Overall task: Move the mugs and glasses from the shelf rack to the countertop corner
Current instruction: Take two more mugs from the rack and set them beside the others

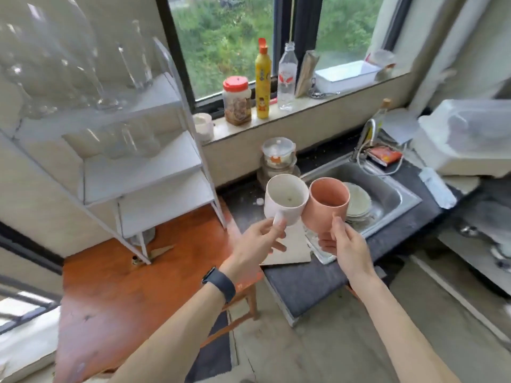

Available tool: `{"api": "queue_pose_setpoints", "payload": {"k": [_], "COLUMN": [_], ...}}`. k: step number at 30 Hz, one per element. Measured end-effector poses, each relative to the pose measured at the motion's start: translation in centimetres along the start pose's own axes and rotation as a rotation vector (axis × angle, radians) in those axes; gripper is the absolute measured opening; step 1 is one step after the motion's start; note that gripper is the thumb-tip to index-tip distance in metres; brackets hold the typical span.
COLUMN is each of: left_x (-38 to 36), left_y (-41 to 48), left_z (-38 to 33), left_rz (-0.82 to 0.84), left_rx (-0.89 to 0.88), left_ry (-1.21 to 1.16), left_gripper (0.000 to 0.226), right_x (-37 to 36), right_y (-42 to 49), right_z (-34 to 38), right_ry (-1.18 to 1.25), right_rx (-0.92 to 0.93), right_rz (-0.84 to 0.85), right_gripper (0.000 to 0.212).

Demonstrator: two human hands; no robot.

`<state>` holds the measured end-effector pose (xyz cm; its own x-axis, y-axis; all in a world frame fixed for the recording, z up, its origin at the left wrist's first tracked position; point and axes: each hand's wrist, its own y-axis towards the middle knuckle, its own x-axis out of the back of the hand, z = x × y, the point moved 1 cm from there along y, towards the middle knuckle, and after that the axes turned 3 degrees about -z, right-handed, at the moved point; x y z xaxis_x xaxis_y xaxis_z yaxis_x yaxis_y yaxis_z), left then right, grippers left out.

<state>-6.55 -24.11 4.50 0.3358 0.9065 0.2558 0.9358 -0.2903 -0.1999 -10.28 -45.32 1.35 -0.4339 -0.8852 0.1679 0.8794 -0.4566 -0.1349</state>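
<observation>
My left hand (258,246) grips the handle of a white mug (284,199). A pink mug (326,204) is held by my right hand (343,246). Both mugs are empty, tilted towards me and touching side by side, raised above the dark countertop (240,205) next to the sink. The white shelf rack (143,167) stands to the left on an orange wooden table. Its upper shelves carry several clear glasses (132,139) and tall glass vessels (138,59), all blurred. The lower shelves that I can see are bare.
A steel sink (398,194) with stacked plates lies right of the mugs. Stacked lidded glass containers (278,158) stand in the counter corner. On the window sill are a jar (237,100), a yellow bottle (262,78) and a clear bottle. A pale board lies under my hands.
</observation>
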Motion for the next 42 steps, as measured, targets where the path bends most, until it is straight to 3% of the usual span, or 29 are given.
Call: {"api": "queue_pose_setpoints", "payload": {"k": [5,12,15,20,26,35,42], "left_x": [-14.1,-38.3,-47.8,-61.2,-74.2,-94.4,-108.9], "left_y": [2.3,0.4,-1.1,-3.6,-4.3,0.2,3.4], "left_z": [-4.9,-11.5,-14.0,-18.1,-21.2,-25.2,-29.4], "left_rz": [0.25,0.565,0.683,0.847,1.007,1.187,1.292], "left_rx": [-0.098,-0.15,-0.18,-0.206,-0.227,-0.297,-0.36], "left_ry": [0.113,0.071,0.079,0.044,0.067,0.164,0.23], "left_gripper": [0.047,0.028,0.031,0.02,0.024,0.046,0.047], "right_x": [14.5,37.4,46.7,59.4,70.4,86.3,98.7], "right_y": [-0.5,-3.8,-5.8,-8.4,-9.8,-5.4,-1.9], "right_z": [-2.7,-6.3,-7.6,-9.2,-10.9,-13.6,-15.2], "right_ry": [0.043,0.072,0.058,0.03,-0.014,0.052,0.069], "right_rx": [-0.044,-0.06,-0.067,-0.102,-0.191,-0.239,-0.312], "right_rz": [-0.279,-0.619,-0.752,-0.911,-1.042,-1.218,-1.295], "right_gripper": [0.042,0.048,0.047,0.048,0.061,0.052,0.061]}}
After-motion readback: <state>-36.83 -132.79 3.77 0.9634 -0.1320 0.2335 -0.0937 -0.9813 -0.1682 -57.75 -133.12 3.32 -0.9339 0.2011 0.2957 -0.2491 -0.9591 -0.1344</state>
